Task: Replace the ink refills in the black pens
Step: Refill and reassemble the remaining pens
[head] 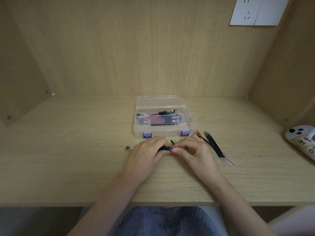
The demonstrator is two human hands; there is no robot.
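One pen point(164, 148) between left hand point(146, 152), right hand point(194, 150)

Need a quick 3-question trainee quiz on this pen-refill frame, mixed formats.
1. True or false: the clear storage box is closed and latched.
2. Multiple choice: the loose refills lie (A) inside the box, (B) on the desk beside the right hand, (C) in the person's lap.
3. Fill in: the left hand and the right hand together hold one black ___.

Key: 1 false, its lid is open; 2 B; 3 pen.
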